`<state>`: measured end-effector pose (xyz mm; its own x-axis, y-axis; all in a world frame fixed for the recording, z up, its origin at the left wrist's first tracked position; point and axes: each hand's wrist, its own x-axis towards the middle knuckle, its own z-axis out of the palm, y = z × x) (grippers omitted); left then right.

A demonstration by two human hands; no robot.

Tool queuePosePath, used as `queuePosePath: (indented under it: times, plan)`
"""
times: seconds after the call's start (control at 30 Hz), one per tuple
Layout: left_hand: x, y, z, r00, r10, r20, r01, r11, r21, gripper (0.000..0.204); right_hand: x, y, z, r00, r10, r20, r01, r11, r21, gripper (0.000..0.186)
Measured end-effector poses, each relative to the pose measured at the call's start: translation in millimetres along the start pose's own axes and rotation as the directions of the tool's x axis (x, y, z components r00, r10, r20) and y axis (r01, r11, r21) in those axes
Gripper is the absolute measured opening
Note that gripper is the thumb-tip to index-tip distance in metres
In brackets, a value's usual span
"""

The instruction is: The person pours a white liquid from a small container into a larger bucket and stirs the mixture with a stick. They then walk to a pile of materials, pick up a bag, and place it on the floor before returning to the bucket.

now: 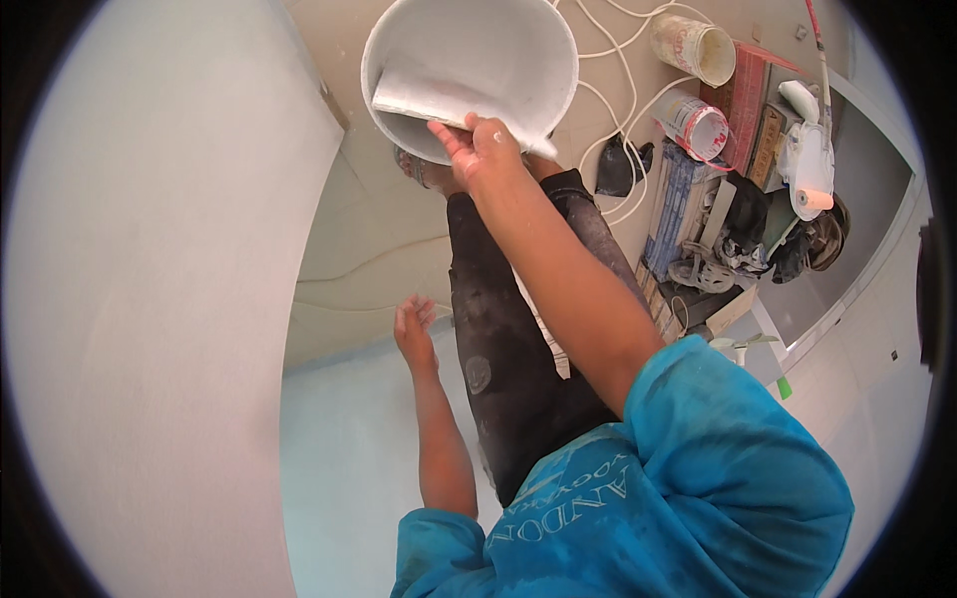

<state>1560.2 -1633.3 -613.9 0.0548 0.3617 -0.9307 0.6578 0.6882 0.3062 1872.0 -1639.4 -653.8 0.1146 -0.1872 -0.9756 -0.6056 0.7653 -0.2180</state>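
Below me is a white bucket (564, 60), its inside coated in pale material. Over its near rim, my right hand (480, 149) grips a flat plastering trowel (429, 98) whose broad face is smeared white. The trowel's far end reaches into the bucket, and its handle is mostly hidden by the hand. A white smear shows on the back of that hand. Lower and to the left, my left hand (415, 327) hangs beside my leg with its fingers apart and loosely bent, holding nothing. White dust marks its fingers.
A pale wall (159, 279) rises close on my left. White cable (630, 130) loops over the floor to the right of the bucket. Farther right are two paint-stained tubs (706, 130), stacked boxes (670, 214), a paint roller (813, 199) and a black bag (620, 167).
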Motion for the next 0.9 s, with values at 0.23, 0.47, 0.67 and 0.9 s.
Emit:
queuePosePath:
  times: [0.23, 0.47, 0.67, 0.9]
  plan:
    - [-0.4, 4.6, -5.7, 0.999, -0.003, -0.039, 0.002, 1.000, -0.007, 0.038, 79.4, -38.4, -6.7, 0.933, -0.270, 0.238, 0.359, 0.659, -0.661, 0.030]
    - [-1.7, 4.2, -3.8, 0.999, -0.024, -0.046, 0.024, 1.000, -0.004, 0.039, 95.5, -72.1, 57.8, 0.826, -0.044, 0.562, 0.483, -0.458, -0.746, 0.035]
    - [1.5, -2.9, 1.4, 1.000, 0.006, -0.021, -0.005, 1.000, 0.013, 0.044, 86.0, -40.6, 62.1, 0.641, 0.288, 0.711, 0.427, -0.904, -0.019, 0.027]
    - [8.5, -9.7, -1.4, 1.000, 0.013, -0.020, -0.014, 0.999, -0.034, 0.038, 53.8, -74.5, 49.0, 0.505, 0.612, 0.608, 0.243, -0.777, 0.580, 0.019]
